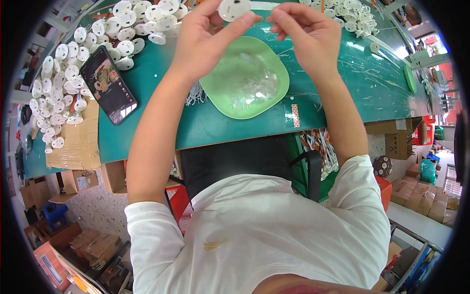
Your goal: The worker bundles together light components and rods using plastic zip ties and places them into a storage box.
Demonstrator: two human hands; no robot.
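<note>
My left hand (198, 46) is raised over the far side of the green table, its thumb and fingers closed on a white round plastic disc (235, 10) with small slots. The top of that disc is cut off by the picture's edge. Just to the right, my right hand (313, 41) has its thumb and fingertips pinched together; whatever may be between them is too small to make out. Below both hands lies a light green plate (282, 85) holding small clear pieces (257, 87). A bundle of thin white strands (197, 94) sticks out beside its left rim.
White discs (63, 93) are heaped at the left, partly on cardboard (81, 147). A lit phone (108, 85) leans among them. More white parts (352, 19) lie far right. A patterned strip (295, 116) is near the front edge; a green crate (328, 191) stands below.
</note>
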